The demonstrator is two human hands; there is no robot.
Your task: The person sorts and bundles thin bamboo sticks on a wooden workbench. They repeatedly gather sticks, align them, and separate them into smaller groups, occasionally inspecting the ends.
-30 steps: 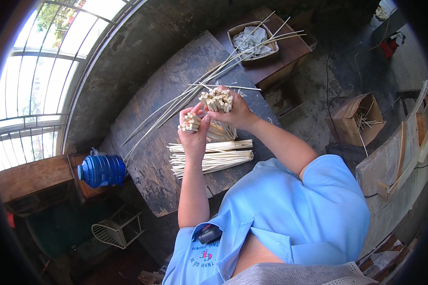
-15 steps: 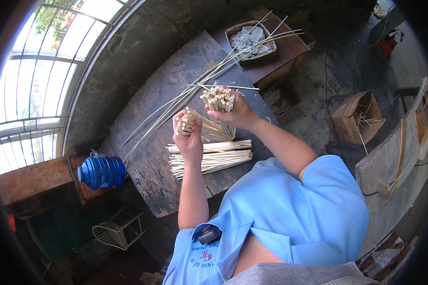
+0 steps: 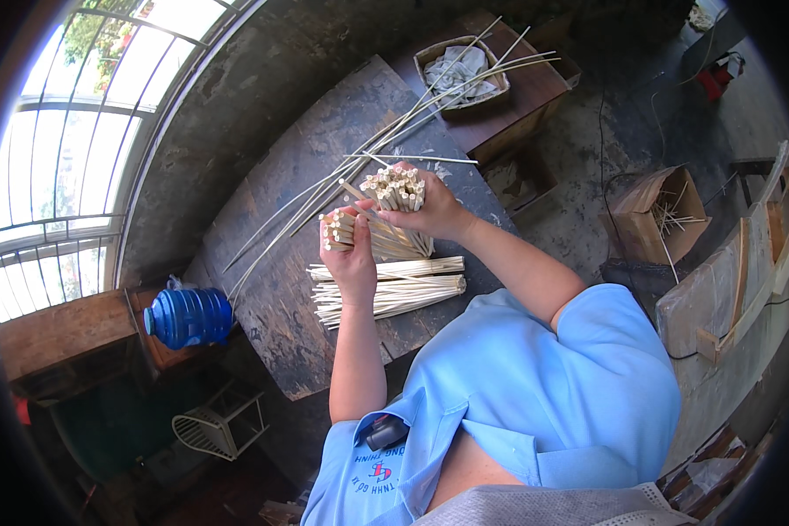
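Above the table (image 3: pixel 280 351), my left hand (image 3: pixel 354 270) is closed round a small bunch of pale sticks (image 3: pixel 335 231); my right hand (image 3: pixel 440 212) grasps a thicker bunch (image 3: pixel 394 190), just beside it and slightly farther out, cut ends facing up. A lone stick (image 3: pixel 352 189) slants between them; which hand grips it I can't tell. On the table's near part, piled sticks (image 3: pixel 394 296) lie left to right, nearer my left wrist. Just left of the table is a blue bottle (image 3: pixel 193 317), contents unclear. Long poles (image 3: pixel 393 133) cross the table toward a box (image 3: pixel 478 101) of pale cloth (image 3: pixel 454 70) beyond its far right edge. Well right of the table, a cardboard box (image 3: pixel 640 238) holds thin sticks (image 3: pixel 671 216).
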